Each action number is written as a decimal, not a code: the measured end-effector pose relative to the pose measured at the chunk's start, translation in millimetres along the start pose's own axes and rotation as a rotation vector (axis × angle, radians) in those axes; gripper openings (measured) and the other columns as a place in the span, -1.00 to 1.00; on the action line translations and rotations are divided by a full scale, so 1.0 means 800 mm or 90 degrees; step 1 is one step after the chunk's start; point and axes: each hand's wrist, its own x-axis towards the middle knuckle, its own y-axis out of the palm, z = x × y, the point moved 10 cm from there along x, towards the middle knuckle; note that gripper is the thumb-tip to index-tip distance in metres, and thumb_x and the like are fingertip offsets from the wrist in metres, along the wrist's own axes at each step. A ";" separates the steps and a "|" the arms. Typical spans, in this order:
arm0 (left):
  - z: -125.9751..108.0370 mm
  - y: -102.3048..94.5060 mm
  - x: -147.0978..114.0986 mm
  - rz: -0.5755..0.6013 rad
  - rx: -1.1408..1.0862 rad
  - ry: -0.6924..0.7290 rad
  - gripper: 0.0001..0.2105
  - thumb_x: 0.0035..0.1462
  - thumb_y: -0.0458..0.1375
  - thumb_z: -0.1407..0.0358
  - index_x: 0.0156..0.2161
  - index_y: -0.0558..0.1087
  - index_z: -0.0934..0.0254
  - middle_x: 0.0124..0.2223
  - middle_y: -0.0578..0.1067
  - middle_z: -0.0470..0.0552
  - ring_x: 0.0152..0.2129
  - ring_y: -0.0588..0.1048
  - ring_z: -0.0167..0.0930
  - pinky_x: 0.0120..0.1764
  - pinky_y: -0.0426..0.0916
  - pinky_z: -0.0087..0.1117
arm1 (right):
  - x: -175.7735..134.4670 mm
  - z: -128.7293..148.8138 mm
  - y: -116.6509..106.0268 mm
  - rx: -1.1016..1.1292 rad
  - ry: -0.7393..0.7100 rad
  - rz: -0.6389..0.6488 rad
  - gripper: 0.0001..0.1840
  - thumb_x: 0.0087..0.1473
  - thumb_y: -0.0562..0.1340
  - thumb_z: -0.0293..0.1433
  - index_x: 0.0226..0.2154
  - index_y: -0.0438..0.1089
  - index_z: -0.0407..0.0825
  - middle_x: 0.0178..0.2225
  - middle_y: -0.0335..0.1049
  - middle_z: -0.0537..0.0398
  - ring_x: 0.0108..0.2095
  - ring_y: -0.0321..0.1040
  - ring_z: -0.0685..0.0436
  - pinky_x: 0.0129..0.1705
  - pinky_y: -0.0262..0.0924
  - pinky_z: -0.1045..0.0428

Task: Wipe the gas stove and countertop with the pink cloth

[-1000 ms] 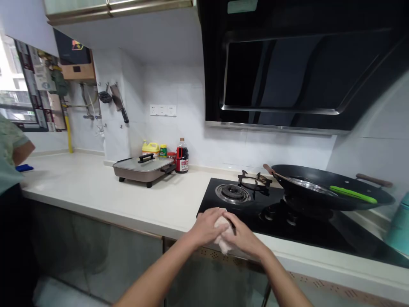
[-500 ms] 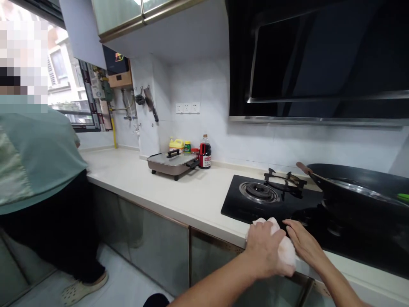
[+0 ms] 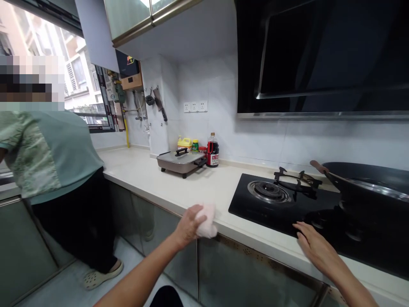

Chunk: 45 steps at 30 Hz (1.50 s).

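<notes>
My left hand (image 3: 189, 227) is closed around a pale pink-white cloth (image 3: 207, 221) at the front edge of the white countertop (image 3: 179, 190). Some of the cloth hangs past the edge, above the cabinet doors. Farther right, my right hand (image 3: 315, 245) rests with fingers stretched out on the front rim of the black gas stove (image 3: 262, 215), holding nothing. One burner (image 3: 269, 191) on the stove is bare. Its pan support (image 3: 298, 181) sits off it, toward the wall.
A large wok (image 3: 380, 179) stands on the stove's right side. An electric pan with a lid (image 3: 182, 162) and a soy sauce bottle (image 3: 212, 150) stand by the wall. A cleaver (image 3: 159, 104) hangs on a hook. At left, another person (image 3: 64, 149) stands facing away.
My left hand has carried the cloth leftward along the counter's front edge, away from my right hand. My right hand stays at the stove's front. The other person has shifted slightly.
</notes>
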 end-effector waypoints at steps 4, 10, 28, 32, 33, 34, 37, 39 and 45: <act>0.104 -0.040 -0.049 0.104 0.074 -0.177 -0.47 0.01 0.37 0.25 0.10 0.36 0.11 0.28 0.34 0.16 0.25 0.33 -0.10 0.27 0.30 0.02 | -0.003 0.017 -0.007 -0.050 -0.008 -0.014 -0.42 0.30 -0.04 -0.18 0.09 0.51 -0.10 0.20 0.45 -0.16 0.24 0.36 -0.33 0.35 0.21 -0.28; 0.108 -0.051 -0.058 0.088 0.143 -0.260 -0.29 -0.14 0.43 0.37 0.14 0.28 0.14 0.32 0.29 0.23 0.30 0.27 0.00 0.28 0.27 0.10 | -0.004 0.043 -0.027 -0.119 -0.011 -0.037 -0.45 0.29 -0.04 -0.23 -0.01 0.57 -0.09 0.09 0.54 -0.14 0.13 0.45 -0.34 0.26 0.28 -0.26; -0.305 0.193 0.110 0.063 -0.038 0.042 -0.54 0.15 0.28 0.04 0.18 0.44 -0.25 0.32 0.40 0.03 0.31 0.28 -0.02 0.24 0.24 0.18 | 0.000 0.042 -0.038 -0.037 0.022 -0.018 -0.49 0.32 -0.08 -0.22 -0.05 0.53 -0.02 0.04 0.53 -0.08 0.05 0.47 -0.25 0.16 0.31 -0.19; -0.303 0.185 0.120 0.087 -0.094 0.062 -0.63 0.16 0.31 0.14 0.07 0.51 -0.26 0.27 0.47 -0.05 0.25 0.36 -0.12 0.22 0.29 0.05 | 0.000 0.038 -0.040 0.001 0.021 -0.026 -0.50 0.31 -0.05 -0.21 -0.09 0.56 0.01 0.04 0.53 -0.07 0.07 0.47 -0.24 0.18 0.31 -0.18; -0.289 0.178 0.115 0.087 -0.101 0.062 -0.65 0.16 0.31 0.17 0.05 0.52 -0.26 0.25 0.48 -0.07 0.23 0.37 -0.15 0.22 0.29 0.00 | 0.000 0.039 -0.041 0.001 0.022 -0.027 -0.51 0.30 -0.04 -0.21 -0.09 0.56 0.01 0.05 0.53 -0.08 0.07 0.46 -0.24 0.18 0.31 -0.18; -0.269 0.169 0.107 0.087 -0.103 0.057 -0.66 0.17 0.31 0.20 0.04 0.52 -0.25 0.23 0.49 -0.09 0.23 0.37 -0.18 0.22 0.28 -0.04 | 0.000 0.040 -0.042 0.000 0.023 -0.027 -0.51 0.29 -0.04 -0.21 -0.09 0.56 0.00 0.06 0.53 -0.08 0.08 0.46 -0.25 0.18 0.32 -0.19; -0.190 0.134 0.072 0.081 -0.086 0.035 -0.70 0.19 0.29 0.26 0.01 0.54 -0.15 0.19 0.49 -0.04 0.22 0.37 -0.20 0.27 0.24 -0.03 | -0.001 0.046 -0.044 -0.009 0.025 -0.022 -0.51 0.28 -0.03 -0.23 -0.06 0.55 -0.02 0.08 0.51 -0.09 0.10 0.45 -0.25 0.18 0.31 -0.19; -0.130 0.103 0.046 0.071 -0.077 0.036 -0.73 0.20 0.27 0.29 -0.02 0.54 -0.10 0.19 0.47 -0.01 0.25 0.34 -0.18 0.30 0.22 0.01 | -0.001 0.051 -0.045 -0.013 0.026 -0.019 -0.50 0.28 -0.04 -0.25 -0.05 0.55 -0.04 0.08 0.51 -0.10 0.10 0.45 -0.26 0.19 0.30 -0.20; 0.035 0.002 -0.015 0.109 -0.014 -0.037 -0.64 0.13 0.32 0.27 0.05 0.49 -0.01 0.25 0.38 0.10 0.28 0.30 -0.10 0.30 0.28 0.09 | -0.003 0.056 -0.048 -0.016 0.029 -0.033 -0.52 0.28 -0.01 -0.25 -0.04 0.55 -0.03 0.08 0.51 -0.10 0.10 0.44 -0.28 0.21 0.27 -0.21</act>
